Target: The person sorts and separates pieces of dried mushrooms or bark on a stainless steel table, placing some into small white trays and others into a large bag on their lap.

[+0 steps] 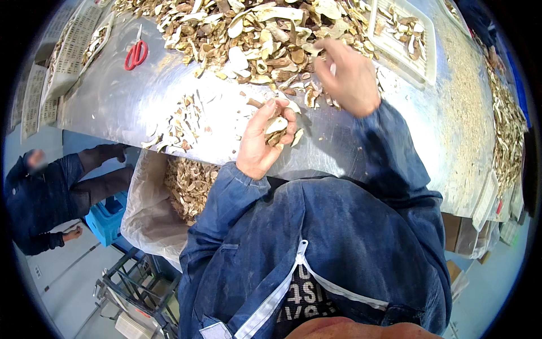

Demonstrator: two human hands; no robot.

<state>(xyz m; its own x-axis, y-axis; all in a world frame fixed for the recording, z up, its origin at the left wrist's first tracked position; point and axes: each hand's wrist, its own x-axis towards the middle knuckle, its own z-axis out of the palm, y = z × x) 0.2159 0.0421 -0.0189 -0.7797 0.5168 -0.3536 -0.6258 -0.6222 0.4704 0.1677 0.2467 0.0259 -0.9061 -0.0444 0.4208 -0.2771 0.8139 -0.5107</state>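
Dried mushroom slices (pixel 276 125) rest in my left hand (pixel 264 137), its fingers curled round several of them above the near part of the steel table. My right hand (pixel 351 79) is over the near right edge of a big heap of dried mushroom slices (pixel 254 34). Its thumb and forefinger come close together at a pale slice by the heap; motion blur hides whether they grip it. A smaller scatter of thin slices (pixel 186 121) lies on the table left of my left hand.
Red-handled scissors (pixel 136 55) lie on the steel table (pixel 107 107) at the left. A white tray (pixel 430 56) holding some slices stands at the right. Below the table's near edge is a plastic-lined bin (pixel 148 209) of mushroom pieces. Another person (pixel 45 192) is at the far left.
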